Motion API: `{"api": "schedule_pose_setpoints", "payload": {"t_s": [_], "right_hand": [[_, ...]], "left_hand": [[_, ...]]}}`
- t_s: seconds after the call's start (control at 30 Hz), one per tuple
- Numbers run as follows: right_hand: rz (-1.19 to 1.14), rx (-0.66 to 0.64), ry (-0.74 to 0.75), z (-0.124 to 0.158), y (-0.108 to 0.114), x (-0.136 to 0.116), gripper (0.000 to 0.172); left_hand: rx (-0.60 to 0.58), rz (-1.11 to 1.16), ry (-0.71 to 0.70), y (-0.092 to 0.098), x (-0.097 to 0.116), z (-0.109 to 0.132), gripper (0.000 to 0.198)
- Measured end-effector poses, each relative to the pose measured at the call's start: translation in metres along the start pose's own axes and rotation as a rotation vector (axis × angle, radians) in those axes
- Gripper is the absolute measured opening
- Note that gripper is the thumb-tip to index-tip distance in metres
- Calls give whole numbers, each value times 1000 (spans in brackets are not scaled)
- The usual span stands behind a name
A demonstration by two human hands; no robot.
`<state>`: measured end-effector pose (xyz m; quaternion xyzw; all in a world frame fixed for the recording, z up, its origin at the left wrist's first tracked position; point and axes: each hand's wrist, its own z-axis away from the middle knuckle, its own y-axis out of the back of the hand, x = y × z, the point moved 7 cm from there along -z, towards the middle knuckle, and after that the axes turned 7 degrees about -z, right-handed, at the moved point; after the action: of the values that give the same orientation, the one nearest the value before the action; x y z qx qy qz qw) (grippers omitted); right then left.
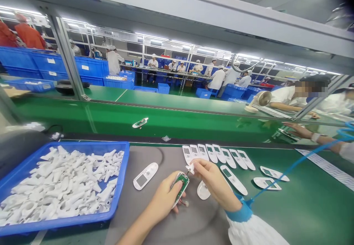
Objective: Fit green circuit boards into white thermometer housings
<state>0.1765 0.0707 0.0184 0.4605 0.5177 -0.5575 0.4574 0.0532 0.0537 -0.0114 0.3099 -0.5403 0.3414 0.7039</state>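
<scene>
In my left hand (pixel 166 193) lies a white housing half with a green circuit board (pixel 181 185) in it, the thumb across the board. A thin wire with a small round end hangs from its lower side. My right hand (pixel 211 177) pinches a small white plastic piece (pixel 190 168) at the board's upper end; whether it is seated there I cannot tell. Below the right hand a white cover (pixel 204 190) lies partly hidden. Left of my hands another white cover (pixel 145 176) with a window rests on the grey mat (pixel 132 215).
A blue tray (pixel 125 171) of white nozzle-like parts stands left. Several white covers (pixel 218 154) line the mat's back edge; more lie right. A blue cord (pixel 293 167) runs from my right wrist. Beyond, a green conveyor (pixel 116 116) carries a board assembly (pixel 140 123). A co-worker's hand (pixel 300 130) reaches in.
</scene>
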Motion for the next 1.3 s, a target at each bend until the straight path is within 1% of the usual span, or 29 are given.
{"api": "schedule_pose_setpoints", "payload": {"t_s": [0.1,0.27,0.37,0.47,0.5,0.57,0.63,0.67,0.73,0.83,1.07,1.17,1.3], "right_hand": [[-25,-64,-58,0,-6,4,26],[-9,-94,-64,1,-10,3,25],[40,-144,-23,4,-16,-2,24],[189,-190,68,9,-25,-9,20],[238,-174,103,10,-26,-11,18],[283,-82,155,9,-22,-12,18],[255,22,153,6,-13,-9,20],[230,49,133,5,-10,-6,22],[185,41,80,1,-8,1,23],[120,-23,4,-1,-10,9,25],[-89,-79,-87,1,-18,14,27],[-111,-61,-78,3,-19,14,25],[-88,-9,0,6,-20,10,23]], "left_hand": [[-14,4,3,-1,0,0,33],[7,10,-3,-1,-3,0,34],[53,-16,-29,1,-3,-1,32],[96,-8,-24,3,-4,-1,33],[102,0,-15,3,-5,-1,33],[108,4,-5,2,-6,-2,36],[102,-14,-4,2,-7,-2,37],[94,-25,-10,1,-7,-2,38],[74,-46,-32,0,-8,-2,36],[50,-53,-64,0,-7,0,34],[-27,26,-75,-4,1,5,34],[-34,69,-91,-4,4,6,35],[-47,122,-102,-3,7,7,36]]}}
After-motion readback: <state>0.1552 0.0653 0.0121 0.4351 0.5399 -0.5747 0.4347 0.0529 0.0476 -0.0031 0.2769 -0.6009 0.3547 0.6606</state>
